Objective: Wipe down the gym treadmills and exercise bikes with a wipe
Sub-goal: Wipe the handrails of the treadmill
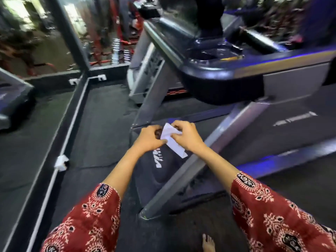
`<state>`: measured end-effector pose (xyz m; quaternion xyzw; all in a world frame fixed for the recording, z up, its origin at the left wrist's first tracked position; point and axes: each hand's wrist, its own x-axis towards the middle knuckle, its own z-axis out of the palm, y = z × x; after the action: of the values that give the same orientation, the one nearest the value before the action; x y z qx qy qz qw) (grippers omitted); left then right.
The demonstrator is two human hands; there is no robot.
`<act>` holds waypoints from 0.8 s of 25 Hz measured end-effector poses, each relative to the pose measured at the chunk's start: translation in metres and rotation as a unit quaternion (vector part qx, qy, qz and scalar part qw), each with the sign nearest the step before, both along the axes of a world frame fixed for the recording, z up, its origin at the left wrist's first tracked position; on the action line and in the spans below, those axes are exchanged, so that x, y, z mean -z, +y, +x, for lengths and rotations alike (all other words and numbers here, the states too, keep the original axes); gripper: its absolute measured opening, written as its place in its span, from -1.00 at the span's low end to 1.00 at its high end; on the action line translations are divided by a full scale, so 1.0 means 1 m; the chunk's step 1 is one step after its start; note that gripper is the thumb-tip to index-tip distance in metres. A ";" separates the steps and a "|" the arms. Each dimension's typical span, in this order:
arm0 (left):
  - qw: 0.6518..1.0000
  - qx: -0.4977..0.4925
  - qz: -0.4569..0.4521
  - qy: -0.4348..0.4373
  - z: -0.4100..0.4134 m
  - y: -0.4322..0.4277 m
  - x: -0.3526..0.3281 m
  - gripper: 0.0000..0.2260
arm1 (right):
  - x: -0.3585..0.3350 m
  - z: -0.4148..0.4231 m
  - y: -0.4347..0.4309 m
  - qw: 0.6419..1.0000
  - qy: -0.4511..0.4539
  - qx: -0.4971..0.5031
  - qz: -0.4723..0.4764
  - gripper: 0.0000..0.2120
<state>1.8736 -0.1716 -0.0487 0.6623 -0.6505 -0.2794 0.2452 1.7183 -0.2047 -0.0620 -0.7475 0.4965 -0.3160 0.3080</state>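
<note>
My left hand (pixel 150 138) and right hand (pixel 187 136) both pinch the wipe (pixel 171 138). I think I am folding it ready. Next I should rub the treadmill (pixel 221 88) at one o'clock.

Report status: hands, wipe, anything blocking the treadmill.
Left hand and right hand both pinch the white wipe. Wipe held above the treadmill front cover, not yet wiping. Nothing in the way.
</note>
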 end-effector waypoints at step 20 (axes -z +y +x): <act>0.887 0.102 0.141 0.428 -0.244 -0.021 -0.068 -0.95 | -0.009 -0.195 0.053 0.884 -0.057 0.325 -0.332 -0.62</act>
<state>1.6295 -0.1927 0.0196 0.4359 -0.5002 -0.6481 0.3739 1.5228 -0.1521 -0.0532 -0.5833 0.5595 -0.5866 -0.0507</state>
